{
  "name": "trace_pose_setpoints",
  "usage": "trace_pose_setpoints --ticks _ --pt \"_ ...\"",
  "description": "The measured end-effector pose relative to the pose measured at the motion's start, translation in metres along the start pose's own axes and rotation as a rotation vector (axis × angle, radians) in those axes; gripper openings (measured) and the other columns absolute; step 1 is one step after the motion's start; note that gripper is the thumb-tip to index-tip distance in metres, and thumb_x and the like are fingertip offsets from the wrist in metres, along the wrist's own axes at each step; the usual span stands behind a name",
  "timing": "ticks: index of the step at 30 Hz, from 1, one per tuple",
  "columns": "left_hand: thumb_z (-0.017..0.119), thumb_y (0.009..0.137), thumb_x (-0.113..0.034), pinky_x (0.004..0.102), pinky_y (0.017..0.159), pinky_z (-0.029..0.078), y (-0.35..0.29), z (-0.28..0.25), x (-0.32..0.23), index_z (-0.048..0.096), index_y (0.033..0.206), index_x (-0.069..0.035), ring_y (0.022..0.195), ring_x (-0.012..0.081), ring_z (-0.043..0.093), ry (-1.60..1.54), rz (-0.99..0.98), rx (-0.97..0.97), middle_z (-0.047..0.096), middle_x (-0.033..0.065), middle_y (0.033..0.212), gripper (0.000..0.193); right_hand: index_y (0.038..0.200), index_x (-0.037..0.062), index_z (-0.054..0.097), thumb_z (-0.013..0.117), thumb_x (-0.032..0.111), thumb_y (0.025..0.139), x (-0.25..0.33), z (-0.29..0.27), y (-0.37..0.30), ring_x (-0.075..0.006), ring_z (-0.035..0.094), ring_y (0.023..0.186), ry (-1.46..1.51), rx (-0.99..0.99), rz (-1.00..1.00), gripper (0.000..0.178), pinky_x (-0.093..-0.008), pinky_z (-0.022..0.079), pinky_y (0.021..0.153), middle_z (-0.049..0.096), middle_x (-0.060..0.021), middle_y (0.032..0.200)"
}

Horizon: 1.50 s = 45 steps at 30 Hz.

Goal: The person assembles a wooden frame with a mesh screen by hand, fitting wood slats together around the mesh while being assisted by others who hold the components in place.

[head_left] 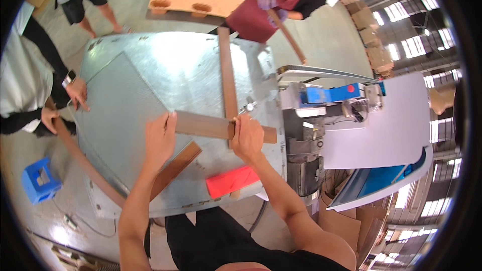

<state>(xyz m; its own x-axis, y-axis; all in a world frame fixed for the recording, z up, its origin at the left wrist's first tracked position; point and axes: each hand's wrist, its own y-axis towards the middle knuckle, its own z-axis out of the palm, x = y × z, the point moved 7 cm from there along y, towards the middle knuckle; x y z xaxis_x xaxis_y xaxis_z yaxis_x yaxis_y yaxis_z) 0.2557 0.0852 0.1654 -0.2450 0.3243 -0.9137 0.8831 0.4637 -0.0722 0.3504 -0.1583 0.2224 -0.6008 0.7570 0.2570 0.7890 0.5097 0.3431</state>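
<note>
A brown board [201,124] lies roughly crosswise over the metal-topped table, held at both sides. My left hand [160,138], slightly blurred, grips its left end. My right hand [246,138] is closed around it near the right end, which sticks out beyond the fingers. There it crosses a second brown board [227,73] that runs to the far table edge; my fingers hide how the two meet. Beside my left forearm lies a shorter brown board [178,166], partly covered by the arm. A small metal tool [247,107] rests just beyond my right hand.
A red block [231,181] lies near the table's front edge. At left, a co-worker's hands [75,93] are by the table, one on a long brown board [85,160]. Another person holds a strip [288,32] at the far side. Machinery [304,143] adjoins the right; a blue stool [41,179] stands left.
</note>
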Motion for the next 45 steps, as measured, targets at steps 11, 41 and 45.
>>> trace_pose_setpoints --ticks 11,41,45 --pt "0.051 0.112 -0.037 0.0432 0.055 0.036 -0.016 0.029 -0.027 0.054 0.083 0.003 0.056 0.0301 0.035 -0.114 0.112 -0.032 0.041 0.0221 0.066 0.049 0.096 0.0024 0.056 0.055 0.006 0.099 -0.019 -0.033 -0.031 -0.0385 0.057 0.075 0.032 -0.063 0.020 0.005 -0.0477 0.044 0.071 0.058 -0.0169 0.081" --pt "0.057 0.110 -0.025 0.0334 0.057 0.032 -0.024 0.047 0.013 0.049 0.072 -0.002 0.064 0.0093 0.038 -0.219 -0.017 -0.065 0.042 -0.0013 0.066 0.045 0.100 0.0048 0.056 0.057 0.009 0.100 -0.034 -0.001 -0.037 -0.0403 0.060 0.073 0.034 0.025 0.120 0.004 -0.0506 0.045 0.067 0.063 -0.0198 0.083" --pt "0.053 0.108 -0.023 0.0332 0.052 0.029 -0.013 -0.020 0.112 0.042 0.073 -0.009 0.057 0.0115 0.035 -0.248 -0.045 -0.420 0.043 -0.0019 0.066 0.040 0.102 0.0024 0.056 0.055 0.008 0.101 -0.058 0.034 -0.002 -0.0454 0.061 0.074 0.000 -0.095 0.147 0.006 -0.0555 0.046 0.066 0.064 -0.0238 0.083"
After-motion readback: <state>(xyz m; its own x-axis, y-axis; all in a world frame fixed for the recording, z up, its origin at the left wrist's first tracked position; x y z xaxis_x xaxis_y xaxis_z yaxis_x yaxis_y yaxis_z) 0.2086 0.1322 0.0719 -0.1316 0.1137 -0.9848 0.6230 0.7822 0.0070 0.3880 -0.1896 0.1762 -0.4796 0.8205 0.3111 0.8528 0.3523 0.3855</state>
